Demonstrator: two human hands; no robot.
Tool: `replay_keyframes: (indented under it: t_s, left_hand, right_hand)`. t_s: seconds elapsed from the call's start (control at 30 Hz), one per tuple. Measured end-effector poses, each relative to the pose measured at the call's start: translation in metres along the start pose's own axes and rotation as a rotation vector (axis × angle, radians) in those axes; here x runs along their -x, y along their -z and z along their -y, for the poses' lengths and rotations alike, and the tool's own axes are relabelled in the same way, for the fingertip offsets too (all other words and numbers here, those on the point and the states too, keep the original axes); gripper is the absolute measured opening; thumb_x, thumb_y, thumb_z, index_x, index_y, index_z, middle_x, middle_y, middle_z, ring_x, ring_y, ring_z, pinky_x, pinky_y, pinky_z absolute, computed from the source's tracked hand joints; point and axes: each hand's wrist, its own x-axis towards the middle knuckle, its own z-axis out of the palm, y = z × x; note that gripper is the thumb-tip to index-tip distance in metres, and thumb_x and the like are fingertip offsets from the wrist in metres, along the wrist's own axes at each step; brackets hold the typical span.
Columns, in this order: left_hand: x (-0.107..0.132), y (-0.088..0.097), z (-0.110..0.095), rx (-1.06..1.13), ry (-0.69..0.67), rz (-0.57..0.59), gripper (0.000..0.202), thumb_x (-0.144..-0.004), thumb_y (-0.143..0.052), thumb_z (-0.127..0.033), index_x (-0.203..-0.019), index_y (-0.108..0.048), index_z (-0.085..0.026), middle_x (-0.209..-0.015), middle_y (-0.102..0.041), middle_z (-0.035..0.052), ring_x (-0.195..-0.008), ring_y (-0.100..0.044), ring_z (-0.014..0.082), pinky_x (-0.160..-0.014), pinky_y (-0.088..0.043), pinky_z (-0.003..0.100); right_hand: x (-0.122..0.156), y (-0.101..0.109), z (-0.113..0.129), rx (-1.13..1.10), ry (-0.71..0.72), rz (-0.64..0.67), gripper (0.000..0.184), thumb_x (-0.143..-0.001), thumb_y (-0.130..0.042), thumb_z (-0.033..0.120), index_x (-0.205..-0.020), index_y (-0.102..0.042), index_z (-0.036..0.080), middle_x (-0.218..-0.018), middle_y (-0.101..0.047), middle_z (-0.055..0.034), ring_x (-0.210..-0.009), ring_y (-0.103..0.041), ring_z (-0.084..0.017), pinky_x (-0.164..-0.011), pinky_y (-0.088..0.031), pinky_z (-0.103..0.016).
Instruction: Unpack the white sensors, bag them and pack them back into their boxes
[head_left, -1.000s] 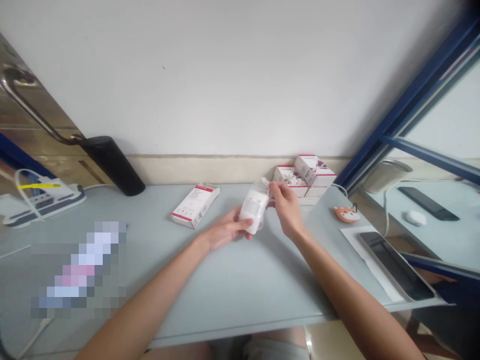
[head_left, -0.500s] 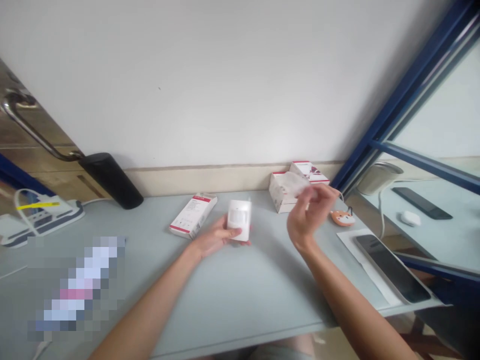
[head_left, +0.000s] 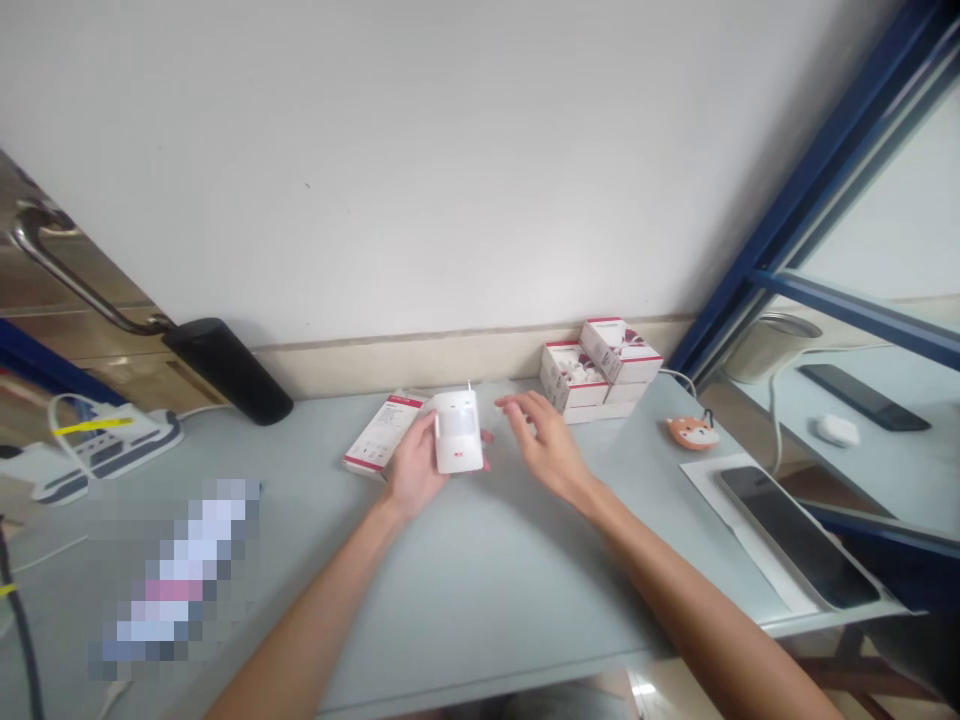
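Observation:
My left hand (head_left: 414,468) grips a small white sensor-like device (head_left: 457,432) and holds it upright above the grey table (head_left: 480,570). Beside it, my right hand (head_left: 544,445) hovers with fingers spread and nothing in them, a little to the right of the device. A flat white and red box (head_left: 381,433) lies on the table just behind my left hand. A stack of similar white and red boxes (head_left: 604,367) stands by the wall at the back right.
A black cylinder (head_left: 229,371) leans at the back left near a white power strip (head_left: 105,445). An orange animal-shaped figure (head_left: 693,432) and a dark phone on white paper (head_left: 799,535) lie at the right. A blue window frame (head_left: 810,190) borders the right side.
My right hand pulled a clear wrapper off the device, carried it toward the box stack, and came back empty. My left hand turned the device upright.

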Motion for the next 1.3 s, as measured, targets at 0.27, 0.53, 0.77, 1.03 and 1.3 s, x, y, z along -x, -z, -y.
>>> replay_keyframes:
  t_s: [0.27,0.53,0.77,1.03,1.3]
  left_hand:
    - [0.013,-0.020,0.015,-0.266,0.025,0.045,0.068,-0.097,-0.061,-0.060,-0.148,-0.054,-0.017,-0.098,-0.077,0.0110,-0.084,-0.072,0.0250,-0.078,-0.052,0.035]
    - [0.012,-0.026,0.028,-0.206,0.117,0.106,0.066,-0.101,-0.048,-0.063,-0.147,-0.053,-0.016,-0.091,-0.071,0.0091,-0.068,-0.064,0.0197,-0.063,-0.045,0.031]
    - [0.012,-0.025,0.033,-0.146,0.147,0.207,0.064,-0.101,-0.052,-0.055,-0.151,-0.048,-0.016,-0.096,-0.071,0.0119,-0.072,-0.066,0.0229,-0.069,-0.046,0.036]
    - [0.021,-0.036,0.035,-0.242,0.156,0.356,0.057,-0.104,-0.046,-0.050,-0.156,-0.043,-0.025,-0.115,-0.068,0.0141,-0.078,-0.066,0.0217,-0.069,-0.047,0.034]
    - [0.025,-0.043,0.034,-0.335,0.164,0.409,0.049,-0.105,-0.042,-0.044,-0.145,-0.056,-0.021,-0.109,-0.067,0.0133,-0.071,-0.059,0.0167,-0.062,-0.040,0.030]
  right_hand:
    - [-0.007,0.004,0.004,-0.622,-0.354,0.124,0.045,-0.097,-0.058,0.062,-0.107,-0.076,0.023,-0.069,-0.046,0.0045,-0.064,-0.040,-0.012,-0.063,-0.034,-0.028]
    - [-0.009,0.003,0.003,-0.703,-0.519,0.051,0.045,-0.079,-0.077,0.064,-0.081,-0.070,0.019,-0.066,-0.055,0.0049,-0.057,-0.037,-0.009,-0.056,-0.031,-0.025]
    - [-0.011,0.002,-0.004,-0.655,-0.462,-0.142,0.047,-0.081,-0.075,0.064,-0.075,-0.060,0.021,-0.069,-0.061,0.0026,-0.058,-0.045,-0.011,-0.058,-0.038,-0.027]
    - [-0.028,0.046,-0.017,-0.730,-0.325,-0.460,0.048,-0.084,-0.077,0.062,-0.072,-0.050,0.023,-0.057,-0.035,0.0089,-0.052,-0.029,-0.009,-0.050,-0.025,-0.027]
    - [-0.037,0.097,-0.037,-0.808,-0.199,-0.724,0.059,-0.078,-0.083,0.064,-0.065,-0.041,0.024,-0.056,-0.022,0.0112,-0.050,-0.020,-0.008,-0.046,-0.021,-0.027]
